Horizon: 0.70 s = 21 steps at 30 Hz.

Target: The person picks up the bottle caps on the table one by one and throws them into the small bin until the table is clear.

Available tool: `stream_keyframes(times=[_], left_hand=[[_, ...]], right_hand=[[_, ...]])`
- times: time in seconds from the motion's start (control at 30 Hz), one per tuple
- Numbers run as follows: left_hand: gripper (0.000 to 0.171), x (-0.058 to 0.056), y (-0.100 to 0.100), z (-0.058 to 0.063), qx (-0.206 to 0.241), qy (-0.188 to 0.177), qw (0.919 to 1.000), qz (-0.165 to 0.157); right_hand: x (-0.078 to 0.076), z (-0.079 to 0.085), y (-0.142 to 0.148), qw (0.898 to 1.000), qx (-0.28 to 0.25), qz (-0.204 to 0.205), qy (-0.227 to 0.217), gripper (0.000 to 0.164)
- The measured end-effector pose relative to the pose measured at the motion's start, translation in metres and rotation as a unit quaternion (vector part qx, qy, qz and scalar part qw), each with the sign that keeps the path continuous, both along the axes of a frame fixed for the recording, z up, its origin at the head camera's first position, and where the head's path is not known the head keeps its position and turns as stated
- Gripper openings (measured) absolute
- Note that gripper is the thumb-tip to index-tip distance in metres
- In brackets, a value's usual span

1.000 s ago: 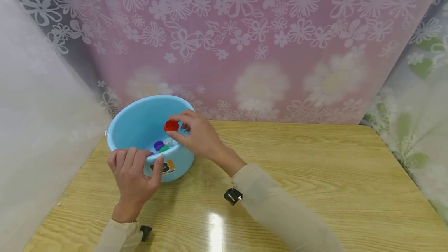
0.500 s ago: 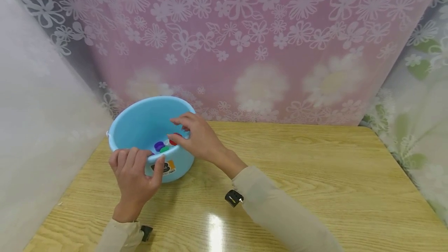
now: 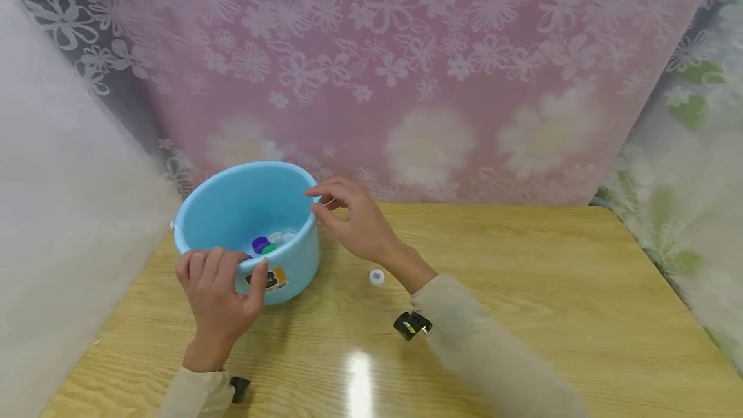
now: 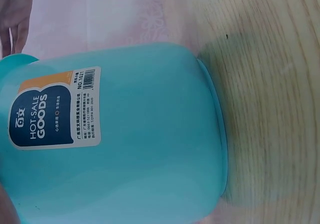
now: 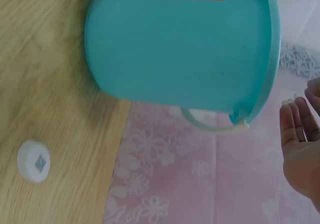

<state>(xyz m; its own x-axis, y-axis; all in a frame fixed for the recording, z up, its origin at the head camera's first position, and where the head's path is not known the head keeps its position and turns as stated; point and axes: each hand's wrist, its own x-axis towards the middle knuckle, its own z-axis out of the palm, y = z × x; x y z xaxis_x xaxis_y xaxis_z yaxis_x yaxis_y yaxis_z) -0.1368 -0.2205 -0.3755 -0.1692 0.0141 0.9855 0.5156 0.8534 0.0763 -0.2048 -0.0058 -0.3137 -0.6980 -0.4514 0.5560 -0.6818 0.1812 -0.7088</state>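
A light blue bucket (image 3: 304,257) stands on the left part of the table. My left hand (image 3: 217,289) grips its near rim, fingers over the edge and thumb outside on the wall. Inside lie a purple cap (image 3: 259,245), a green cap (image 3: 269,249) and pale, clear-looking caps (image 3: 275,237); the near wall hides part of them. Just off the bucket's right rim is my right hand (image 3: 366,224), thumb and forefinger apart with nothing between them. On the table below it lies a round white cap (image 3: 376,277) with a dark square code, also seen in the right wrist view.
A wooden table (image 3: 522,263) runs under everything, with a pink flowered curtain (image 3: 429,82) behind it. The bucket's pale handle (image 5: 212,129) hangs down on its right side. A printed label (image 4: 55,109) is stuck on the bucket's wall.
The red cap left my right fingers and dropped into the bucket; it is now out of sight. My right hand has drawn back rightward past the rim, and the white cap has come into view.
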Motion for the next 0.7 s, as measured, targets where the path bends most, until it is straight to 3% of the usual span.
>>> stream_keyframes(times=[0.4, 0.7], left_hand=[[0.049, 0.003, 0.001, 0.002, 0.013, 0.002, 0.9999, 0.001], [0.049, 0.002, 0.004, 0.003, 0.014, 0.005, 0.9999, -0.004]], right_hand=[[-0.010, -0.008, 0.044, 0.999, 0.019, -0.035, -0.017, 0.026], [-0.012, -0.028, 0.069, 0.995, 0.047, -0.072, -0.045, 0.027]])
